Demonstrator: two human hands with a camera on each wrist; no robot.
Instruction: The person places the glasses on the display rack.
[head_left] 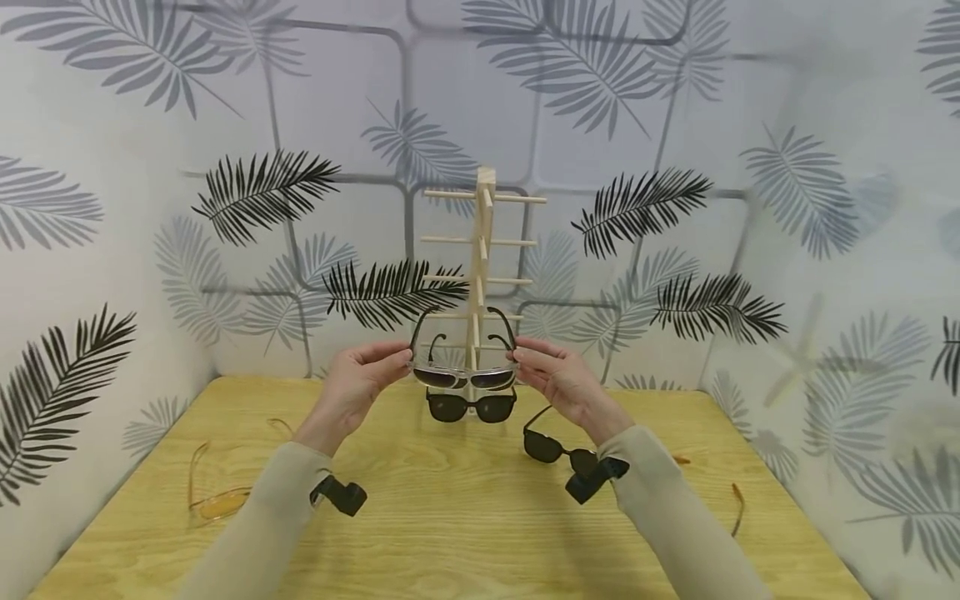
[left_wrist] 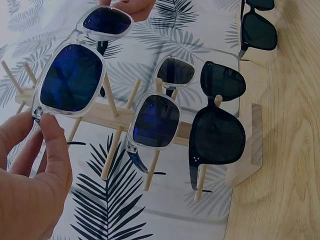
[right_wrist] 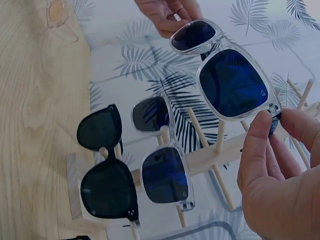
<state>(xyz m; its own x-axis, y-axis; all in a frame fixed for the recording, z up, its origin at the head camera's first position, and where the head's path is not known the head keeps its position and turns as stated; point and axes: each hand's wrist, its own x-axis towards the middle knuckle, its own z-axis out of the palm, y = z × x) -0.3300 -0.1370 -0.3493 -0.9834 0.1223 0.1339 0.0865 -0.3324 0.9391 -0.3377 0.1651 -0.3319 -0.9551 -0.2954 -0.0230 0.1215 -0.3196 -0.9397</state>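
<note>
Both hands pinch a clear-framed pair of sunglasses with dark blue lenses point(left_wrist: 71, 79) point(right_wrist: 234, 84), the left hand point(head_left: 352, 385) point(left_wrist: 35, 175) at one hinge and the right hand point(head_left: 564, 379) point(right_wrist: 282, 170) at the other. In the wrist views the pair is held off the wooden rack point(head_left: 484, 225), its temples pointing toward it. On the rack's lower pegs sit a second clear-framed pair point(left_wrist: 156, 121) point(right_wrist: 164, 175) and, below that, a black pair point(head_left: 471, 407) point(left_wrist: 218, 135) point(right_wrist: 108, 187). The upper pegs of the rack hold nothing.
Black sunglasses point(head_left: 543, 447) lie on the table point(head_left: 450, 517) near the right forearm. Amber-lensed glasses point(head_left: 223, 503) lie at the left. A brown temple tip point(head_left: 738, 500) shows beyond the right sleeve. A leaf-patterned wall covering point(head_left: 337, 108) stands behind the rack.
</note>
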